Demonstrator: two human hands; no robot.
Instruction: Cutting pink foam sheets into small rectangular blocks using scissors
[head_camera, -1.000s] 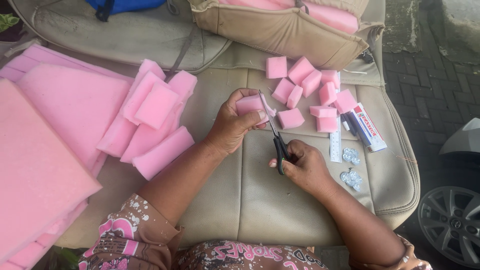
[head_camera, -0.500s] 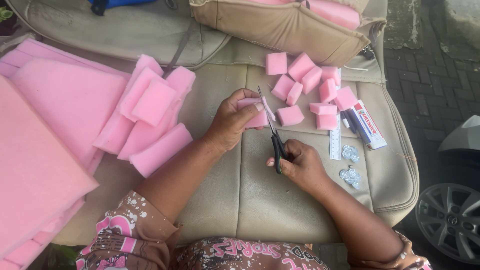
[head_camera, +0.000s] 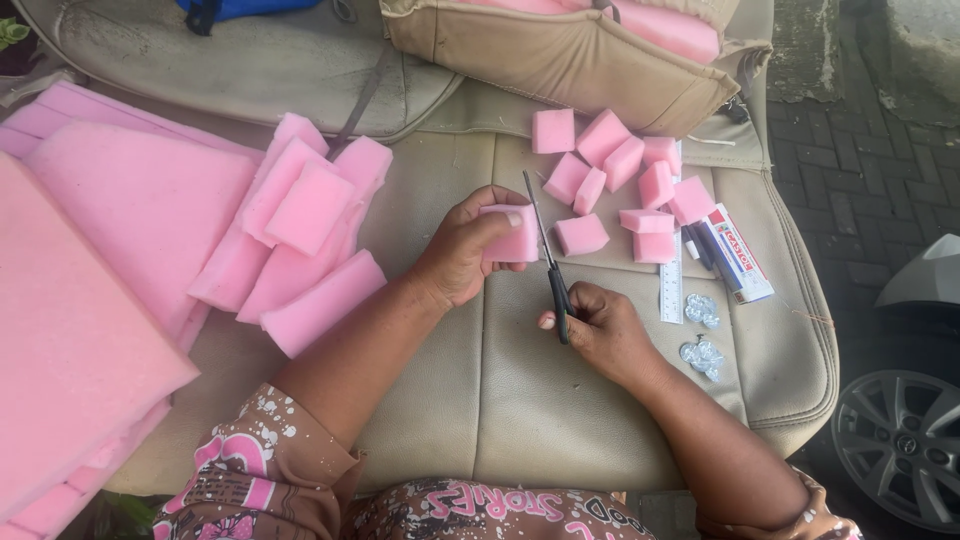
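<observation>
My left hand (head_camera: 462, 250) grips a small pink foam piece (head_camera: 514, 236) over the beige car seat cushion (head_camera: 520, 390). My right hand (head_camera: 598, 330) holds black-handled scissors (head_camera: 547, 258), their blades pointing up along the right edge of that foam piece. Several cut pink foam blocks (head_camera: 620, 170) lie on the cushion just beyond the scissors.
Large pink foam sheets (head_camera: 90, 290) and long foam strips (head_camera: 300, 230) lie at the left. A clear ruler (head_camera: 672, 282), a white boxed tube (head_camera: 735, 258) and shiny small items (head_camera: 702, 332) lie at the right. Another seat cover (head_camera: 560, 50) is at the back, a car wheel (head_camera: 900, 445) at the lower right.
The scissors have closed and swung upright along the foam piece's right edge. My left hand has turned the piece slightly toward the blades.
</observation>
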